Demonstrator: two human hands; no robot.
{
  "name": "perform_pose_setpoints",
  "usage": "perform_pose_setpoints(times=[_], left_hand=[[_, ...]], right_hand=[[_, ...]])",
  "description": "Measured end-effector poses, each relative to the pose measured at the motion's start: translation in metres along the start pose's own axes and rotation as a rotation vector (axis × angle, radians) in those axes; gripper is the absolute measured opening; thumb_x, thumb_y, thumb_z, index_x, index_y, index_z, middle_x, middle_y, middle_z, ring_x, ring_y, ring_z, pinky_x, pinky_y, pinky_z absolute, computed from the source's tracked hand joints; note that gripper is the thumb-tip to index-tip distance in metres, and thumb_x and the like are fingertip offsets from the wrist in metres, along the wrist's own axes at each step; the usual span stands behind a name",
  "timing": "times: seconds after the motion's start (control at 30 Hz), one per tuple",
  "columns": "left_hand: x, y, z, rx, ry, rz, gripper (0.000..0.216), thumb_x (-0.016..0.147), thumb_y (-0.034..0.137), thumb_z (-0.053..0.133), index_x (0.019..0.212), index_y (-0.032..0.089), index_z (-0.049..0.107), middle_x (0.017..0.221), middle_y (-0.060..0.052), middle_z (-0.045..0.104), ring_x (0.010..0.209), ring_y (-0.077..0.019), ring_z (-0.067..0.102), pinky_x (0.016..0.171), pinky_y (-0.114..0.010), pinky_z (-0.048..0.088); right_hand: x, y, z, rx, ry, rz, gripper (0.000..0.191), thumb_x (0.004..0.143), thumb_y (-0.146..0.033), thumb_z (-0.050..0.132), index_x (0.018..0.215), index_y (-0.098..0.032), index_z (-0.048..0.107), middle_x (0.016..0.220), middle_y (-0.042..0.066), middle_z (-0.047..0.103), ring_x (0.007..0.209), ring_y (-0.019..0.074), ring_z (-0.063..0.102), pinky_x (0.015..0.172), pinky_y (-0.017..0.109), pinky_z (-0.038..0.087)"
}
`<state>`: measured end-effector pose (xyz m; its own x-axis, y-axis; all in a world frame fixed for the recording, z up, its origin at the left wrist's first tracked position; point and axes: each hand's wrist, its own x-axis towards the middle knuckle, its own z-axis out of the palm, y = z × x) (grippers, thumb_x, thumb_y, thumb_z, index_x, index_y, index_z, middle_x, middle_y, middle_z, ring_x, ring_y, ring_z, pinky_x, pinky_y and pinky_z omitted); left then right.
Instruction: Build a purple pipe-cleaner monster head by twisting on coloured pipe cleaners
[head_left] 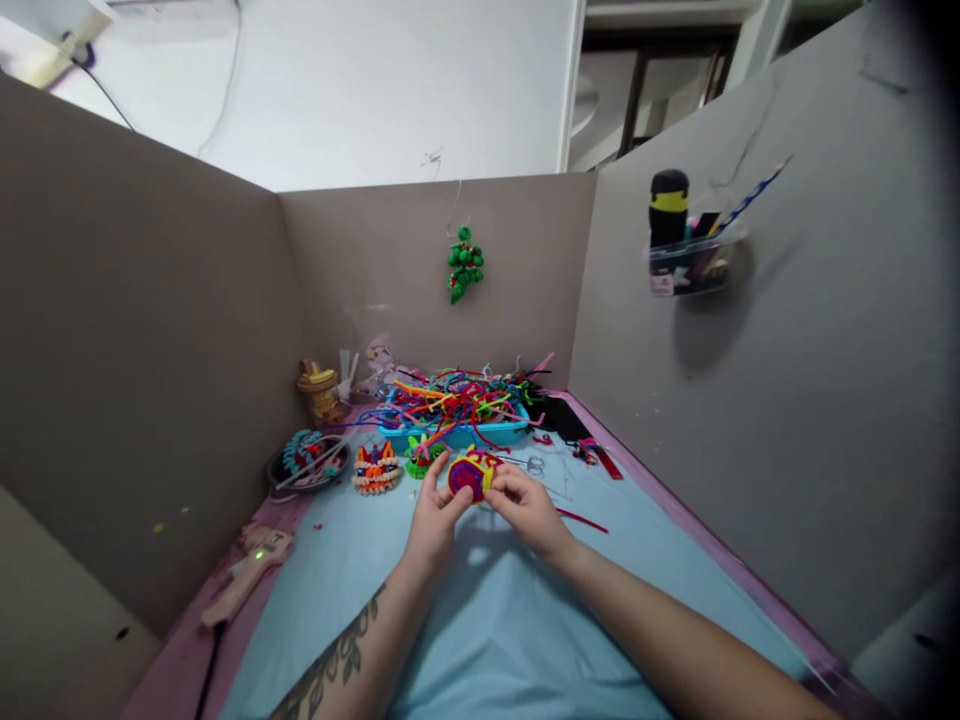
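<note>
Between my two hands, above the light blue cloth (360,580), is a small craft piece of bent pipe cleaners (466,477), magenta and purple with a yellow edge. My left hand (436,510) grips its left side between thumb and fingers. On the right, my right hand (525,505) pinches the yellow edge. Just behind my left hand sits a green pipe-cleaner figure (421,457), partly covered by the fingers. Left of that stands an orange and cream ringed piece (376,470).
A blue tray (495,434) heaped with colourful pipe cleaners lies at the back. Small scissors (535,465) and a red pipe cleaner (583,520) lie to the right. A pink glue gun (251,575) with a cord and a dark bowl (307,470) are at left.
</note>
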<state>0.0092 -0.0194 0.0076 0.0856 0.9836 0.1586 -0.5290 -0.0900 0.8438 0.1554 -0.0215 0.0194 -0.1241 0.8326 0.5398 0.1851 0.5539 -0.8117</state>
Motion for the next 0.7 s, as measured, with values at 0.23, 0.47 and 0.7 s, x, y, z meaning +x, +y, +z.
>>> perform_pose_setpoints(times=[0.23,0.47,0.7], left_hand=[[0.0003,-0.0005,0.0007,0.015,0.017,-0.004,0.086,0.063,0.028,0.075,0.134,0.017,0.028,0.084,-0.007,0.071,0.078,-0.0187,0.066,0.081,-0.032,0.046],[-0.0018,-0.0002,0.0027,0.011,0.013,0.003,0.082,0.064,0.027,0.075,0.132,0.017,0.031,0.084,-0.007,0.071,0.078,-0.0187,0.066,0.082,-0.034,0.046],[-0.0029,0.0000,0.0041,0.011,0.011,-0.003,0.076,0.064,0.025,0.074,0.128,0.016,0.034,0.085,-0.007,0.071,0.078,-0.0177,0.066,0.083,-0.033,0.045]], right_hand=[[-0.0003,0.0005,0.0013,0.000,0.020,-0.019,0.022,0.077,-0.032,0.059,0.062,-0.017,0.058,0.073,0.002,0.051,0.068,0.0136,0.049,0.060,0.026,0.041],[-0.0013,0.0006,0.0026,-0.029,0.058,-0.031,0.017,0.076,-0.026,0.059,0.061,-0.018,0.057,0.073,0.002,0.051,0.067,0.0138,0.049,0.059,0.026,0.040],[-0.0023,0.0008,0.0043,-0.040,0.092,-0.023,0.013,0.075,-0.023,0.057,0.062,-0.018,0.056,0.075,0.002,0.052,0.071,0.0149,0.050,0.063,0.027,0.040]])
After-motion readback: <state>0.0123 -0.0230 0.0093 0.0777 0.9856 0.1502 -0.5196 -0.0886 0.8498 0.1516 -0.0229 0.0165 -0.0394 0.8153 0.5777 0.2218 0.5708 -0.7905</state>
